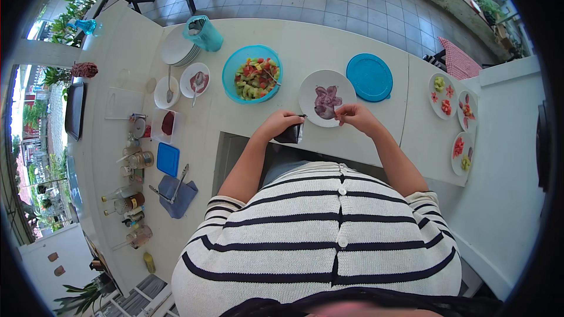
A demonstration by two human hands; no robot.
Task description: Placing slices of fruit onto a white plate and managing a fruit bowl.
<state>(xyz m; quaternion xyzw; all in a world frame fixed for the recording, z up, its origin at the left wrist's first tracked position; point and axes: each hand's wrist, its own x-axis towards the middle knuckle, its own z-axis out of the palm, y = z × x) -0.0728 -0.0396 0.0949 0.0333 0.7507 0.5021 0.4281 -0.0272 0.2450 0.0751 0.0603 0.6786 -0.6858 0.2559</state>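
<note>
My left hand [283, 124] grips a small black glossy packet [291, 134] just off the near left rim of a round white plate [308, 83]. On that plate lies a flat purple shape [328, 97], made of a spread, sauce-like food with rounded lobes. My right hand [359, 119] is over the plate's near right edge. Its thumb and fingertips are pinched together beside the purple shape, and I cannot make out anything between them. Left of the plate stands a blue bowl [227, 75] of chopped green, red and yellow fruit [255, 79], with a spoon in it.
A blue round lid [369, 77] lies right of the plate. Several plates with fruit pieces [434, 110] stand far right. At left are stacked plates [172, 46], a cutlery holder [207, 37], two small bowls [185, 70] [159, 97], tongs [178, 185] on a blue cloth [187, 202], and jars [141, 159].
</note>
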